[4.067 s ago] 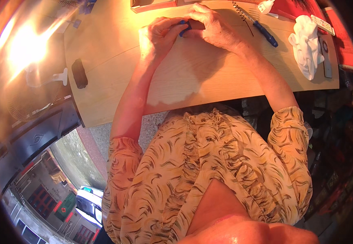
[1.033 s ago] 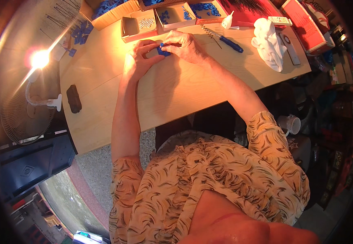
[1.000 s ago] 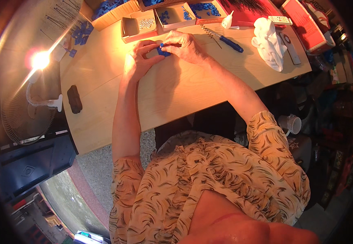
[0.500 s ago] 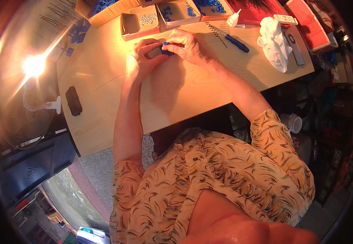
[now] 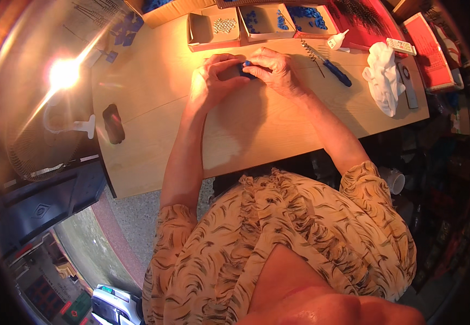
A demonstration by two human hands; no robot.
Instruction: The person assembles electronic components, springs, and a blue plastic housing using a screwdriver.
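Between my hands, above the wooden table, is a small dark blue part [image 5: 249, 75] with a brighter blue knob-like piece at its top. My left hand [image 5: 211, 81] closes on the part from the left, thumb and fingers around its side. From the right, my right hand [image 5: 276, 71] pinches at the knob-like piece with thumb and forefinger. Fingers hide much of the part, so its full shape cannot be made out.
Beyond my hands stand open cardboard boxes: one with small silvery pieces [image 5: 225, 25], others with blue pieces [image 5: 308, 16]. To the right lie a blue-handled screwdriver [image 5: 336, 73], a spiral wire, a white glue bottle [image 5: 338, 40] and a crumpled white cloth [image 5: 385, 81]. A dark oblong object [image 5: 114, 123] lies left.
The whole view has shifted, so table and hands appear farther right. Both hands keep their hold on the blue part, with the right fingers slightly changed in pose.
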